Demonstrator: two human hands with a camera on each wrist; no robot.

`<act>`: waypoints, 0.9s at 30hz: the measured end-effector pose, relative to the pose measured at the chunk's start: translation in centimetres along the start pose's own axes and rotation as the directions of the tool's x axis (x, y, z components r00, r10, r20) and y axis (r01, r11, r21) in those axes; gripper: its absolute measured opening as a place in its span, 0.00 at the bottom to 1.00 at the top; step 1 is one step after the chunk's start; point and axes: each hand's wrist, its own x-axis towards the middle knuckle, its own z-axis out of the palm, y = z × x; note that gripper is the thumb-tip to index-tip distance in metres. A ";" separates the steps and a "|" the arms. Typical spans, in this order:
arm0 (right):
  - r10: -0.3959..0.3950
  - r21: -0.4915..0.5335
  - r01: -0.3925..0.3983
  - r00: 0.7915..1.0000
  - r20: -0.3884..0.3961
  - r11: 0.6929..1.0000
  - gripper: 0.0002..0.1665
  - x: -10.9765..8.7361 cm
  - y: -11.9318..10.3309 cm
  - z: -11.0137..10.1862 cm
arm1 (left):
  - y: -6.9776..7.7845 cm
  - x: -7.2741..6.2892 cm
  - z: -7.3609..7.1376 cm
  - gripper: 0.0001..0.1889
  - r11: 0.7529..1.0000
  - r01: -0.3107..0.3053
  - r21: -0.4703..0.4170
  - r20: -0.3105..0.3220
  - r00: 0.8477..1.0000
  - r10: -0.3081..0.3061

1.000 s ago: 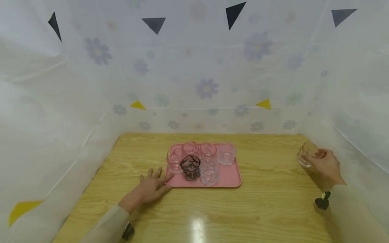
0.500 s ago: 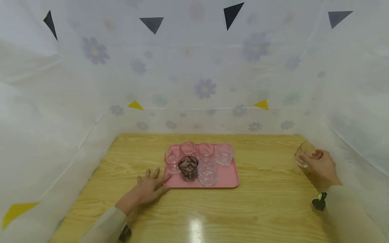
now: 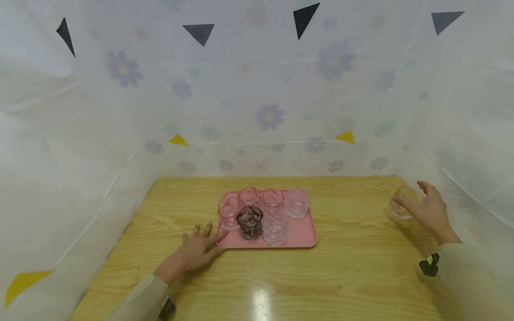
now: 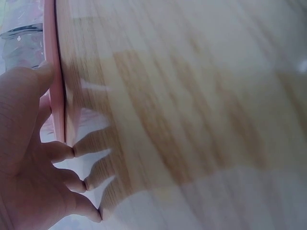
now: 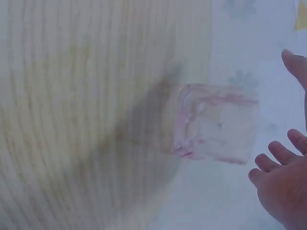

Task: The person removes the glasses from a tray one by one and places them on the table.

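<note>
At the right end of the table stands a pale pinkish glass cup (image 3: 403,209), seen sideways as a glass cup (image 5: 218,124) in the right wrist view. My right hand (image 3: 433,214) is beside it, thumb and fingers spread apart around its near side, holding nothing. On the left, my left hand (image 3: 190,255) lies with fingers spread; its thumb and index finger touch the left corner of a pink tray (image 3: 301,232). The left wrist view shows the thumb on the tray's rim (image 4: 53,91) and the other fingertips down on the table.
The tray bears several cups: pink-tinted cups (image 3: 229,214) at the left and back, a dark grey cup (image 3: 250,223) in front, and clear cups (image 3: 298,203) towards the right. White flower-patterned sheeting (image 3: 269,89) encloses the wooden table (image 3: 341,276) at back and sides.
My right hand has let go of the cup: its fingers have opened and lifted away from the rim. The left hand stays at the tray's corner.
</note>
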 end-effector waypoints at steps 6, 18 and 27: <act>-0.013 -0.028 0.014 0.999 0.032 1.000 0.63 0.2 -2.8 1.2 | -0.1 0.0 0.0 0.29 1.000 0.000 0.015 -0.003 1.000 0.000; -0.148 -0.056 0.160 0.973 0.177 0.986 0.61 0.1 -8.0 6.4 | 0.2 -0.1 -0.2 0.29 1.000 -0.003 0.004 -0.003 1.000 0.003; -0.240 0.013 0.243 0.945 0.223 0.970 0.58 -0.4 -10.4 10.6 | -0.2 0.2 0.2 0.29 1.000 -0.010 0.019 -0.019 1.000 0.010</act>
